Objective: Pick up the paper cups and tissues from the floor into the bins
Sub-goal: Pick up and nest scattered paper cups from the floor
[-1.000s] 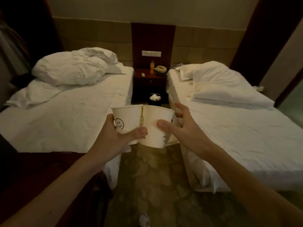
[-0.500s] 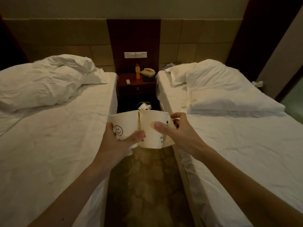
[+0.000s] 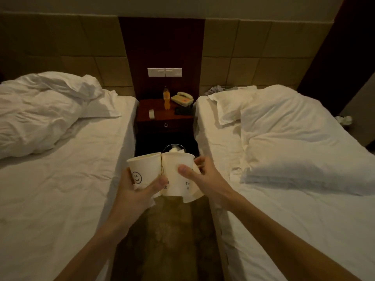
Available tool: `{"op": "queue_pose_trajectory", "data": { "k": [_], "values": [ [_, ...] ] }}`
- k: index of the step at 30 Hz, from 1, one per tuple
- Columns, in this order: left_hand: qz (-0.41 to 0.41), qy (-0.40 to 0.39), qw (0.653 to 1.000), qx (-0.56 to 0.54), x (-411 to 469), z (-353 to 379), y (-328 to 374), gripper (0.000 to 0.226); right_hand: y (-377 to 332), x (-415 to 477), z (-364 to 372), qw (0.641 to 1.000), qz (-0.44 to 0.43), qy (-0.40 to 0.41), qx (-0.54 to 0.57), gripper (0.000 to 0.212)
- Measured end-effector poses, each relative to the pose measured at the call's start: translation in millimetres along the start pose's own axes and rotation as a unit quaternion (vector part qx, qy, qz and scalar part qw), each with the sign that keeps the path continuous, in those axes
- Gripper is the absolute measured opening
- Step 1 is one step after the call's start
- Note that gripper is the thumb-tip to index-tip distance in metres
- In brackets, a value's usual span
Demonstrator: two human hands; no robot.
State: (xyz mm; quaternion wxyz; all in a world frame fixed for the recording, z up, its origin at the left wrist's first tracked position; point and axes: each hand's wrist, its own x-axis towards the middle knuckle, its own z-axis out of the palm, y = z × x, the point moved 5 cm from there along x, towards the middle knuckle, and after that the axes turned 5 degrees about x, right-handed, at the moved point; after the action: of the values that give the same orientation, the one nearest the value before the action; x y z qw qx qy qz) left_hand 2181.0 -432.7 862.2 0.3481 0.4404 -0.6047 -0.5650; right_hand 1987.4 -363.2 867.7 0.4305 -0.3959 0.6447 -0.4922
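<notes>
The bin [image 3: 166, 147] below the nightstand [image 3: 162, 117] shows only its far rim and a scrap of white; the left cup [image 3: 145, 167] and right cup [image 3: 174, 179] cover the rest. The right cup's print is too small to read, and the tissues [image 3: 191, 197] under both cups show only corners. The small white object [image 3: 151, 113] near the nightstand's left edge is too small to name.

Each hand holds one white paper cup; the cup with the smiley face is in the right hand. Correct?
No. The head view shows the white smiley-face paper cup in the left hand; the right hand holds the other cup.
</notes>
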Motion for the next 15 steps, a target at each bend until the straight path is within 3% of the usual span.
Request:
{"op": "queue_pose_trajectory", "data": {
  "k": [4, 6, 9, 15],
  "values": [
    [-0.054, 0.004, 0.999, 0.004, 93.2, 4.0, -40.5, 0.064, 34.7, 97.0, -2.2, 0.998, 0.041, -0.032, -0.018, 0.081],
    [-0.089, -0.005, 0.996, 0.014, 140.2, 5.5, -70.9, 0.079, 59.7, 144.7, -1.8, 0.997, 0.068, -0.043, -0.017, 0.075],
    [-0.154, -0.036, 0.987, 0.013, 215.7, 8.3, -117.3, 0.106, 92.8, 216.0, 2.1, 0.993, 0.113, -0.028, -0.032, 0.084],
    [-0.188, -0.071, 0.979, 0.034, 366.0, 19.9, -139.2, 0.078, 105.6, 357.8, -8.0, 0.987, 0.157, 0.029, -0.027, 0.077]
  ]
}}
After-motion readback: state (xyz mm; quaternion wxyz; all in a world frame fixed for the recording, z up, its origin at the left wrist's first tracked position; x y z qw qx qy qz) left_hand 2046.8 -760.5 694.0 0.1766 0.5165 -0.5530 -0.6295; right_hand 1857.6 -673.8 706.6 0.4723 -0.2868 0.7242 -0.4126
